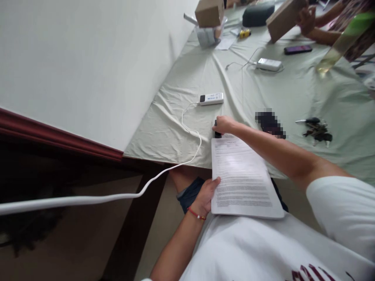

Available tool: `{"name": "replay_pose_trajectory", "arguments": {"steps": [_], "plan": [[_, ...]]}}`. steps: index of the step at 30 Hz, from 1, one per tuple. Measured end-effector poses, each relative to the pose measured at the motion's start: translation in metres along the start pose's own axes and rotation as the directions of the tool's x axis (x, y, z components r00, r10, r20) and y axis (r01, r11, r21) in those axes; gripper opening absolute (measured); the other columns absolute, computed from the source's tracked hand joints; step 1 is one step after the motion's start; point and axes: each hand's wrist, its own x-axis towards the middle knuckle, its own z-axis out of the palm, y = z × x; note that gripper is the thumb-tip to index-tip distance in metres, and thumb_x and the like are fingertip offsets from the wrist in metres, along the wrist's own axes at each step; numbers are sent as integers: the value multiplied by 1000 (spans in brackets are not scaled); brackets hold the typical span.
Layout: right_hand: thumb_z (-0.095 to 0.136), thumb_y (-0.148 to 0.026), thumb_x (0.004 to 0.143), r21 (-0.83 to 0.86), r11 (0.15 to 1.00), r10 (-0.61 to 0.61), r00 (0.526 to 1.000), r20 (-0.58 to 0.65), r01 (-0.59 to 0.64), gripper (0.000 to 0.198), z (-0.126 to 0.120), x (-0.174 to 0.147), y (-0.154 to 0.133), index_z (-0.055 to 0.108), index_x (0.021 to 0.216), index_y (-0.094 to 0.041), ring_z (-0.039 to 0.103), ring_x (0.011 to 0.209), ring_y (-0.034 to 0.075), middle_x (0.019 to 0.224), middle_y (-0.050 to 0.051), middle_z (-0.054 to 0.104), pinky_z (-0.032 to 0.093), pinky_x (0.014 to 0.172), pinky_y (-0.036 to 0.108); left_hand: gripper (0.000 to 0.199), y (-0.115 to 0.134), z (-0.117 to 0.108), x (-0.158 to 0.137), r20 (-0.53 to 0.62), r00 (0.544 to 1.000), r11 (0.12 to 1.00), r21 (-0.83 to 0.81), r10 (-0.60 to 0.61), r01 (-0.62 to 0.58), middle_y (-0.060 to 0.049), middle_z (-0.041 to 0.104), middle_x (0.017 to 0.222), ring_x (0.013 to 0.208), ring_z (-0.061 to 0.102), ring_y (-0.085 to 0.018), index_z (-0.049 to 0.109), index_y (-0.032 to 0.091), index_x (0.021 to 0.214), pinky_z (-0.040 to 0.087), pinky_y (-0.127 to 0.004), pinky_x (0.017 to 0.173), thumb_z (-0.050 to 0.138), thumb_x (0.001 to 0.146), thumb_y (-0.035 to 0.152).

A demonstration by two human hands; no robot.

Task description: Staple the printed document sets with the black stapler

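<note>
A thick stack of printed papers (241, 175) rests over my lap, its far end against the table's near edge. My left hand (208, 191) grips its left edge, thumb on top and fingers hidden underneath. Stretched across the top of the stack, my right hand (225, 125) is closed around a small black object (217, 132) that looks like a stapler. That object stands at the top left corner of the papers; whether it bites on them I cannot tell.
On the green tablecloth (175, 132) lie a white power bank (211, 98) with a cable (164, 170), a blurred-out dark phone (271, 124) and keys (318, 130). Farther off are a second phone (298, 49), a bottle (345, 43) and another person's hand (307, 19) holding a cardboard box (284, 19).
</note>
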Motion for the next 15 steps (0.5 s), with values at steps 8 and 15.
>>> {"name": "replay_pose_trajectory", "arguments": {"steps": [8,15], "plan": [[70,-31,90,30,1000,4,999,46,-5,17,-7,1,1,73,97,-16,68,75,23,70,8,70,51,67,30,44,-1,-3,-6,30,999,996,-70,-45,47,-23,82,109,116,75,-39,77,3,105,54,-52,113,91,77,33],[69,-29,88,64,997,26,997,75,-31,18,-11,1,-2,74,98,-15,66,69,22,65,7,69,50,62,29,38,6,1,-10,40,994,989,-104,-101,105,-23,80,114,120,74,-39,76,2,111,52,-53,116,84,84,28]]}}
